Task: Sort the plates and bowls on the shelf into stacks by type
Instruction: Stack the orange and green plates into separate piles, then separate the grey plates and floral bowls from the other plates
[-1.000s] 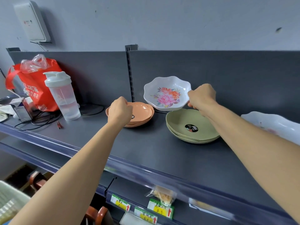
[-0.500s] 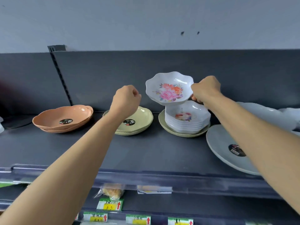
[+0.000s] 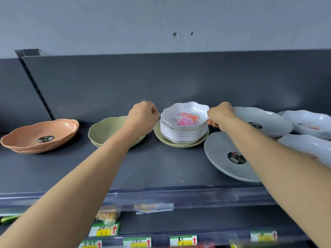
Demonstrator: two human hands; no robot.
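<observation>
A white floral bowl [image 3: 185,116] sits on top of a stack of several matching white bowls [image 3: 184,136], which stands on a pale green plate [image 3: 162,138]. My right hand [image 3: 220,116] pinches the top bowl's right rim. My left hand [image 3: 142,117] hovers curled just left of the stack, above a pair of green bowls [image 3: 103,130], holding nothing. Two orange bowls [image 3: 40,136] are stacked at the far left. Grey plates [image 3: 220,154] [image 3: 265,120] lie to the right.
More white scalloped dishes [image 3: 308,122] crowd the far right of the dark shelf [image 3: 155,169]. The shelf's back panel rises close behind the dishes. A lower shelf holds price tags [image 3: 183,240] and a packet [image 3: 107,216].
The view swung right along the shelf. My right hand carried the floral bowl rightward and lowered it onto the white stack. My left hand left the orange bowls and moved beside the stack.
</observation>
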